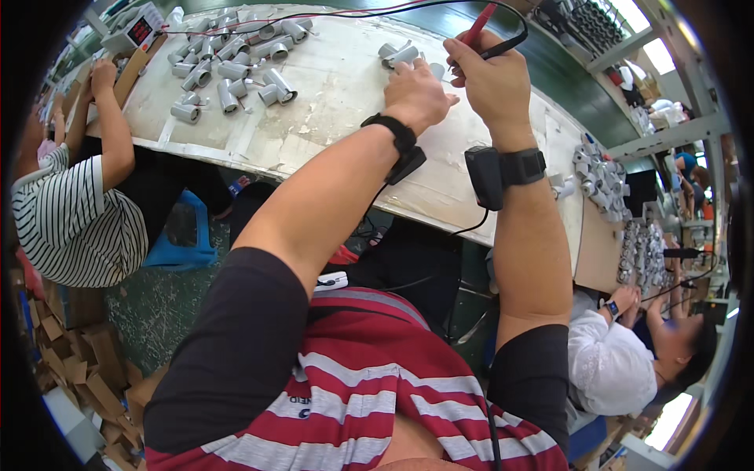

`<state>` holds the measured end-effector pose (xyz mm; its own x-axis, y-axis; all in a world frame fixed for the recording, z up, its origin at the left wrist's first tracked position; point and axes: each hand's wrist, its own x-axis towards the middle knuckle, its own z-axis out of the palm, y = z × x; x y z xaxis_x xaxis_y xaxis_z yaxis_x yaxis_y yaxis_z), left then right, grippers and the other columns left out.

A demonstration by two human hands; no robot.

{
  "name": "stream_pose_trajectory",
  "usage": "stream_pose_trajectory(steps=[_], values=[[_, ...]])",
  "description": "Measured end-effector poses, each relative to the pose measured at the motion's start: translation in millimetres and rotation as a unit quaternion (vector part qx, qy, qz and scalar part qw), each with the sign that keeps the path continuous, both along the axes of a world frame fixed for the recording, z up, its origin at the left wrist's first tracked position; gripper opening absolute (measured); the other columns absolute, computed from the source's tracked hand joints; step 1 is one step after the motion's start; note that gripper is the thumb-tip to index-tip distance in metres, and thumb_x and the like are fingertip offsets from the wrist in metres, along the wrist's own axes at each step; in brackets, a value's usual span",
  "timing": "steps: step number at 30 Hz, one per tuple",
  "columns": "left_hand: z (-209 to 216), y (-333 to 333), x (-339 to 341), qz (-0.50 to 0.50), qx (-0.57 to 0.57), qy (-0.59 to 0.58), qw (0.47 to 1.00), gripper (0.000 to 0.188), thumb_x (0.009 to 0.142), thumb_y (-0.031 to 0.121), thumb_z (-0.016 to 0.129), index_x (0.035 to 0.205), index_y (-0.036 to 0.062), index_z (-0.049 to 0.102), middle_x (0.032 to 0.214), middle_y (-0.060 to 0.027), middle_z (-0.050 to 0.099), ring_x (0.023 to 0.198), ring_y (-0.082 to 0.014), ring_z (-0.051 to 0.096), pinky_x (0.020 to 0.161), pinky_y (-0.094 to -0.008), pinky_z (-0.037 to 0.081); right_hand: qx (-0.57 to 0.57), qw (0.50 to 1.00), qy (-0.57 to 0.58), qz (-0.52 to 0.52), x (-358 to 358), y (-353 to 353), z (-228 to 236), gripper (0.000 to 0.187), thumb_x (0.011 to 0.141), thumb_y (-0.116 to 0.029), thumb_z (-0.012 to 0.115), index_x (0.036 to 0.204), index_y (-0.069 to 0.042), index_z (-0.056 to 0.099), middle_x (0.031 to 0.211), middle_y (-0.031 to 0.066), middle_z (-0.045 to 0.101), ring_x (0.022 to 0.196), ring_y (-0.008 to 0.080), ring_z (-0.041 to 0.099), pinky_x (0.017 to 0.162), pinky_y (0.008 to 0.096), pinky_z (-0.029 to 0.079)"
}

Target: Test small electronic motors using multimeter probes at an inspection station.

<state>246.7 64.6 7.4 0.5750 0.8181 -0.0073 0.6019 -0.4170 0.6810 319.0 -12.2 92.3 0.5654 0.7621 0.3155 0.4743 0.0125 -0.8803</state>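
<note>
Factory workshop, long workbench [330, 102], grey parts [233, 71]

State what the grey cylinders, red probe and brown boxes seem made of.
Grey cylinders: painted metal or plastic, unclear; smooth, faint sheen. Red probe: likely smooth plastic; uniform, saturated colour. Brown boxes: apparently matte cardboard; thin, folded flaps.

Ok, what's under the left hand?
Grey cylindrical parts show just beyond the left hand, on the pale worktop. Whatever lies directly beneath the hand is covered, so I can't tell.
</note>
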Motion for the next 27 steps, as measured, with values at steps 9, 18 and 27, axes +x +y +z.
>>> stream_pose_trajectory(steps=[9, 18, 27], values=[[-33.3, 8.2, -16.8, -0.097, 0.073, -0.059, 0.991, 0.053, 0.09, 0.012, 0.069, 0.139, -0.0031, 0.055, 0.135, -0.0288, 0.055, 0.13, -0.0429, 0.055, 0.108, -0.0454, 0.049, 0.003, 0.998, 0.062, -0.009, -2.6, -11.1, -19.1, 0.021, 0.095, -0.019, 0.079, 0.1, 0.001, 0.075, 0.08, 0.0056, 0.073, 0.068, 0.0106, 0.067, 0.059, 0.026, 0.056], [-17.6, -19.9, -193.0, -0.104, -0.206, -0.221, 0.947, 0.064, 0.082, 0.011, 0.077, 0.144, 0.0065, 0.061, 0.119, -0.0174, 0.07, 0.1, -0.0243, 0.07, 0.092, -0.0339, 0.056, 0.022, 0.974, 0.22, 0.049, -49.2, -16.6, -78.5, 0.02, 0.097, -0.017, 0.077, 0.1, 0.002, 0.072, 0.083, 0.0087, 0.073, 0.069, 0.013, 0.068, 0.06, 0.0273, 0.058], [-11.5, -28.7, -216.5, -0.092, -0.205, -0.202, 0.953, 0.064, 0.084, 0.007, 0.075, 0.146, 0.0053, 0.061, 0.119, -0.0137, 0.071, 0.099, -0.0197, 0.069, 0.091, -0.0319, 0.057, -0.01, 0.962, 0.263, 0.066, -90.9, -13.0, -116.0, 0.019, 0.097, -0.016, 0.077, 0.102, 0.002, 0.071, 0.084, 0.0078, 0.073, 0.068, 0.0125, 0.067, 0.062, 0.0264, 0.057]])
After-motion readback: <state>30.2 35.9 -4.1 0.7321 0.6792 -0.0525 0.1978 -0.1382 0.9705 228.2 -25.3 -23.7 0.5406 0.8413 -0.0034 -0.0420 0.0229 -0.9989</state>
